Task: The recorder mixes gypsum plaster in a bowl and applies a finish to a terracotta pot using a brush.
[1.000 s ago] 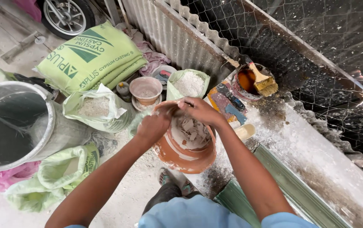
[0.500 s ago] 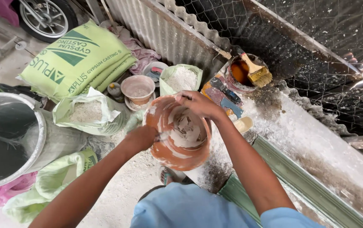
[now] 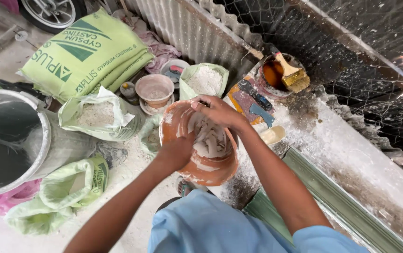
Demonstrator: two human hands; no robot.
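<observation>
Held up in front of the chest, the orange bowl (image 3: 200,164) tilts its mouth toward the person, the left hand (image 3: 175,152) closed on its near rim, the right hand (image 3: 220,112) curled over the far rim, fingers in white plaster (image 3: 209,139).

Bags (image 3: 99,115), small tub (image 3: 155,90) seemingly crowding bowl (image 3: 201,165)

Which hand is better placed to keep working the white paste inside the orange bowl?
Right. The right hand reaches over the rim into the orange bowl, fingers at the white paste. The left hand has its grip on the bowl's near-left rim, steadying it.
</observation>
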